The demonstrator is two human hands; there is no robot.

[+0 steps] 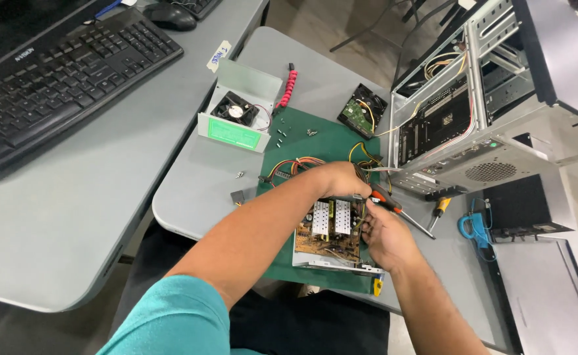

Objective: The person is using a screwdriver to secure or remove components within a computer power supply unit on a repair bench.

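**A:** What fills the frame, biggest things first?

**B:** A grey surface [190, 190] runs across the middle. At upper right an open computer case [473, 98] lies on its side, its inside facing the person. At upper left sits a black keyboard [59, 72]. A green mat [328, 141] in the centre carries the loose parts, seemingly to keep them together.

**A:** And the hands?

**B:** Both meet at lower centre over an opened power supply board [328, 233] on the mat. The left hand [335, 179] has its grip closed around a bundle of wires [295, 164], apparently lifting them clear. The right hand [384, 236] has its grip wrapped on a red-handled screwdriver [387, 199] beside the board.
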